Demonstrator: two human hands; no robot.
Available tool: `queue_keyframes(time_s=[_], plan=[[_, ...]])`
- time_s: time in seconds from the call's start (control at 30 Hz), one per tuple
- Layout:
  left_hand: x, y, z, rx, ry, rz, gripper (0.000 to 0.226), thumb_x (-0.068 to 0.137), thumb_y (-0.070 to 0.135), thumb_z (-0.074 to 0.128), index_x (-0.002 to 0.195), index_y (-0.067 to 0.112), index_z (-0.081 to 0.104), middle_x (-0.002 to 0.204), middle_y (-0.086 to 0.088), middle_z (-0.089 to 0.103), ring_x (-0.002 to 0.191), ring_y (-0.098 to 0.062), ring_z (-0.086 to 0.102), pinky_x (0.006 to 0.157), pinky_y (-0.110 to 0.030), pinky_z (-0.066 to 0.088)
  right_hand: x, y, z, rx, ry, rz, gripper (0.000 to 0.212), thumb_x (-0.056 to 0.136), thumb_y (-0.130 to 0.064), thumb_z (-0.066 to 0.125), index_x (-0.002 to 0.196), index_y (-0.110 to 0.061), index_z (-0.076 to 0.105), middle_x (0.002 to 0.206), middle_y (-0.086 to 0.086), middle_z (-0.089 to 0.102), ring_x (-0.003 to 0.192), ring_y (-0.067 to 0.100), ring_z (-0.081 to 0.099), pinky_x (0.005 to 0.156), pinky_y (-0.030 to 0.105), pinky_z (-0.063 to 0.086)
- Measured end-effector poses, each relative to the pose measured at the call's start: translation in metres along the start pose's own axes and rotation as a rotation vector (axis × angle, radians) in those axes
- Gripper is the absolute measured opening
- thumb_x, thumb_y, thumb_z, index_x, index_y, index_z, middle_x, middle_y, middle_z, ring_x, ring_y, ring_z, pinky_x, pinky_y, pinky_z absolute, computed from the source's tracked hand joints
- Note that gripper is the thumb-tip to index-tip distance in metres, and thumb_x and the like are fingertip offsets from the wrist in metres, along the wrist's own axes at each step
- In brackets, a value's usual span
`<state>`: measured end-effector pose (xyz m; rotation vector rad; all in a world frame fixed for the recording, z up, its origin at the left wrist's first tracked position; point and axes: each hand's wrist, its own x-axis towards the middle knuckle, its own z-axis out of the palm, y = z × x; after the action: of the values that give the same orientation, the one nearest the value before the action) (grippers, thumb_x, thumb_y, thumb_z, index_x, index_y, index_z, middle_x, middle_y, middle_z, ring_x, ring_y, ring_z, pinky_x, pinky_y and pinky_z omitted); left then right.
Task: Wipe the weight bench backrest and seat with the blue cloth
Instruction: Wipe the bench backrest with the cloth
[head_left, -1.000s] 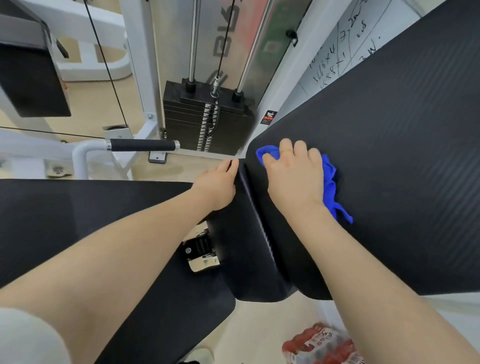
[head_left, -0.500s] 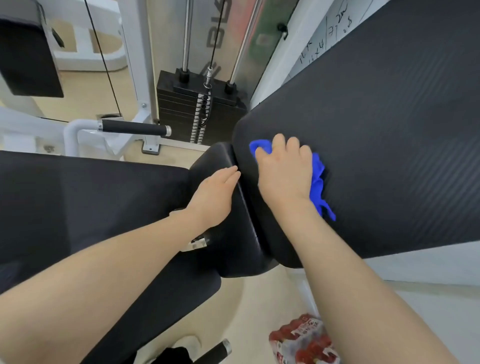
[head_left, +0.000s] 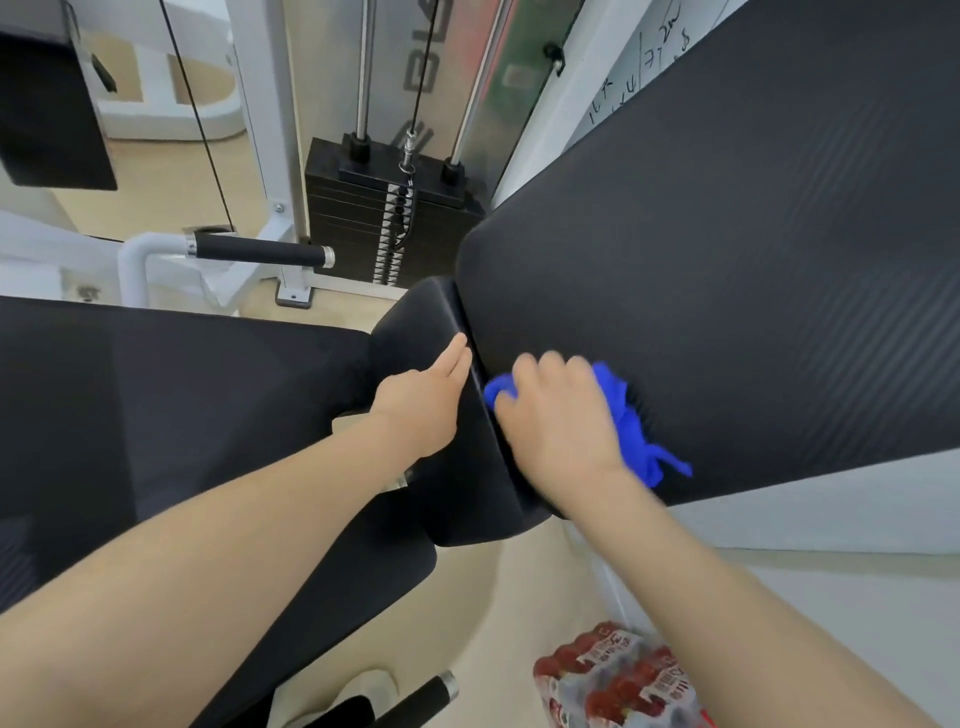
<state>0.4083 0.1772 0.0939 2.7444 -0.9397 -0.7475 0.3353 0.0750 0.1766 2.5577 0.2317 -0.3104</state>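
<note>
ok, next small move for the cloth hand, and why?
Probably sweep the right hand and blue cloth up along the backrest. The cloth sits at its lower end, by the gap to the seat where the left hand rests; most of the pad lies above.

blue cloth (head_left: 631, 421): bunched, on backrest (head_left: 753, 270) | backrest: black, ribbed

Your right hand (head_left: 558, 415) is motion-blurred and covers most of the blue cloth (head_left: 631, 421); the backrest (head_left: 753, 260) runs off the frame's right edge.
</note>
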Motion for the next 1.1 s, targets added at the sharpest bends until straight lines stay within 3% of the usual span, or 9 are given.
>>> queue_keyframes(time_s=[0.1,0.2,0.33,0.5,0.57,0.73,0.9,1.0,1.1], plan=[[0.0,-0.003,0.002,0.06,0.014,0.005,0.08,0.087,0.004,0.041,0.149,0.018,-0.008,0.156,0.005,-0.021,0.051,-0.014,0.04,0.047,-0.025,0.033,-0.019,-0.026,0.011,0.058,-0.16,-0.117,0.019,0.088,-0.012,0.047,0.097,-0.016,0.062,0.095,0.004,0.046,0.085,0.023,0.04,0.069,0.034,0.025],[-0.001,-0.004,0.002,0.066,-0.001,0.015,0.083,0.085,0.002,0.042,0.148,0.018,-0.009,0.156,0.005,-0.022,0.057,-0.02,0.053,0.05,-0.026,0.04,-0.005,0.004,0.002,0.087,-0.035,0.059,0.023,0.087,-0.01,0.042,0.1,-0.016,0.061,0.093,0.004,0.043,0.084,0.025,0.038,0.07,0.034,0.023],[-0.002,-0.003,0.0,0.04,0.006,-0.004,0.083,0.084,-0.002,0.038,0.149,0.019,-0.009,0.156,0.009,-0.02,0.056,-0.02,0.047,0.047,-0.027,0.033,-0.01,0.019,-0.004,0.041,0.147,0.281,0.012,0.073,-0.008,0.053,0.075,-0.018,0.058,0.077,0.003,0.033,0.07,0.023,0.027,0.063,0.034,0.024],[-0.005,-0.002,0.015,0.085,0.077,-0.033,0.085,0.083,-0.005,0.039,0.148,0.017,-0.012,0.156,0.005,-0.023,0.054,-0.021,0.043,0.049,-0.027,0.031,-0.07,-0.035,0.034,-0.027,-0.072,-0.052,0.013,0.058,-0.01,0.067,0.064,-0.017,0.058,0.069,0.003,0.047,0.061,0.021,0.039,0.057,0.033,0.02],[-0.004,-0.001,0.019,0.074,0.096,-0.04,0.086,0.083,-0.005,0.04,0.148,0.017,-0.012,0.156,0.005,-0.023,0.054,-0.02,0.043,0.047,-0.026,0.031,-0.07,-0.026,0.034,-0.041,0.002,-0.005,0.016,0.049,-0.01,0.069,0.058,-0.018,0.059,0.064,0.002,0.048,0.058,0.021,0.042,0.056,0.032,0.02],[-0.007,0.009,0.019,-0.277,0.075,-0.055,0.082,0.086,0.008,0.048,0.149,0.019,-0.004,0.157,0.01,-0.015,0.114,-0.03,0.05,0.082,-0.038,0.048,-0.048,0.013,0.017,-0.004,0.269,0.436,0.019,0.053,-0.003,0.063,0.067,-0.016,0.062,0.069,0.007,0.051,0.06,0.023,0.029,0.056,0.031,0.021],[-0.032,0.027,0.036,-0.364,0.115,0.064,0.077,0.084,0.007,0.051,0.148,0.015,0.008,0.159,0.003,-0.002,0.13,-0.028,0.034,0.092,-0.04,0.045,-0.089,-0.035,0.045,-0.01,0.148,0.149,0.017,0.053,-0.008,0.064,0.067,-0.018,0.063,0.07,0.005,0.053,0.059,0.023,0.045,0.053,0.031,0.028],[-0.035,0.024,0.043,-0.266,0.096,0.102,0.076,0.085,0.007,0.049,0.148,0.015,0.007,0.159,0.004,-0.005,0.127,-0.028,0.038,0.089,-0.039,0.048,-0.085,-0.026,0.048,0.006,0.168,0.11,0.022,0.045,-0.012,0.074,0.065,-0.018,0.064,0.068,0.005,0.052,0.059,0.023,0.046,0.053,0.03,0.033],[-0.034,0.02,0.043,-0.143,0.095,0.091,0.077,0.087,0.004,0.045,0.149,0.02,0.004,0.159,0.008,-0.009,0.103,-0.027,0.053,0.075,-0.035,0.049,-0.066,0.004,0.029,0.003,0.338,0.357,0.018,0.049,-0.007,0.069,0.063,-0.017,0.062,0.068,0.006,0.051,0.058,0.023,0.036,0.054,0.03,0.027]])
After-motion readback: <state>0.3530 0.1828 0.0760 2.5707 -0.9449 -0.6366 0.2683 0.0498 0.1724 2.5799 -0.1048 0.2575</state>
